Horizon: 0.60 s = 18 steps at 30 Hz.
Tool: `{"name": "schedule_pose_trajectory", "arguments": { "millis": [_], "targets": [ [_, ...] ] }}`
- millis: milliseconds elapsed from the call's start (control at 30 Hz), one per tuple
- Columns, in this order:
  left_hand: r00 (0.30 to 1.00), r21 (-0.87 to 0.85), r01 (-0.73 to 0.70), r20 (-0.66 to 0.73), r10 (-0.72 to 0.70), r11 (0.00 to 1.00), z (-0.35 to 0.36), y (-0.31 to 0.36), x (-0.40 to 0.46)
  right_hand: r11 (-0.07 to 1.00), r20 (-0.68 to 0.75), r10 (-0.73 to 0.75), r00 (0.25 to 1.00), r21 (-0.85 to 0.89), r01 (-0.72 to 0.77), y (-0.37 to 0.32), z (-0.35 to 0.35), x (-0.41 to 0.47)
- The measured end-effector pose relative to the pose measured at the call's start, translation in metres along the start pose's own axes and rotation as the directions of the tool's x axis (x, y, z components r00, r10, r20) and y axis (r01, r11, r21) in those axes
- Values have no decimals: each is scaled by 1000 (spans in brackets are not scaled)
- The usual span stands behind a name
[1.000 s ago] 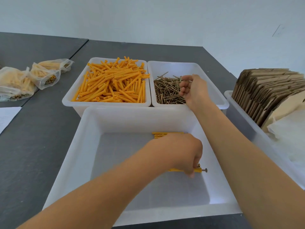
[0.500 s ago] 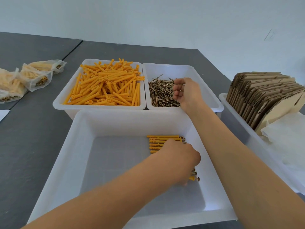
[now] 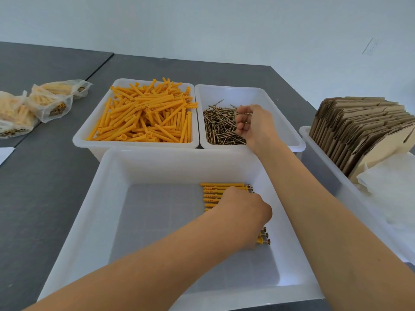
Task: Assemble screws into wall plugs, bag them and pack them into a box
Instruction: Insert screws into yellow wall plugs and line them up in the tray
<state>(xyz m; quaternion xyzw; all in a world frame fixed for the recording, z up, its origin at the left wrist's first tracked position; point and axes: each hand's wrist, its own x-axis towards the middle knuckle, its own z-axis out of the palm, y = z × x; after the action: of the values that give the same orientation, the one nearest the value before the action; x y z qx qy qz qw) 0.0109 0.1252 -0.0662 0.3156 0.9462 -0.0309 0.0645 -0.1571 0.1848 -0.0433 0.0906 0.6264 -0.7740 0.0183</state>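
A large white bin (image 3: 96,198) in front of me holds a row of assembled orange plugs with screws (image 3: 221,189) at its right side. My left hand (image 3: 243,215) lies over that row with fingers curled down; its fingertips are hidden. Behind it, one white tub (image 3: 89,133) is heaped with loose orange wall plugs (image 3: 148,117), and a second tub (image 3: 276,102) holds brass screws (image 3: 219,126). My right hand (image 3: 253,124) hovers over the screw pile and pinches several screws in curled fingers.
Several filled clear bags (image 3: 45,102) lie on the grey table (image 3: 45,176) at the left. A white bin (image 3: 314,142) at the right holds upright flat cardboard boxes (image 3: 359,126) and white sheets (image 3: 390,194). A white paper corner (image 3: 4,153) shows at the far left edge.
My left hand has set the assembled plug down at the near end of the row. My right hand has dipped closer onto the screw pile.
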Motion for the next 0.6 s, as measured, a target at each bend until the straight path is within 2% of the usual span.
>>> {"name": "schedule_pose_trajectory", "arguments": {
  "millis": [467, 533, 600],
  "targets": [
    [1000, 2, -3, 2, 3, 1000, 4, -3, 2, 999, -3, 1, 1000, -42, -1, -1, 0, -1],
    [1000, -16, -12, -2, 12, 1000, 5, -4, 2, 997, -7, -18, 1000, -80, 17, 0, 2, -3],
    [999, -59, -17, -42, 15, 998, 2, -9, 4, 975, -31, -110, 993, -198, 102, 2, 2, -4]
  ]
}}
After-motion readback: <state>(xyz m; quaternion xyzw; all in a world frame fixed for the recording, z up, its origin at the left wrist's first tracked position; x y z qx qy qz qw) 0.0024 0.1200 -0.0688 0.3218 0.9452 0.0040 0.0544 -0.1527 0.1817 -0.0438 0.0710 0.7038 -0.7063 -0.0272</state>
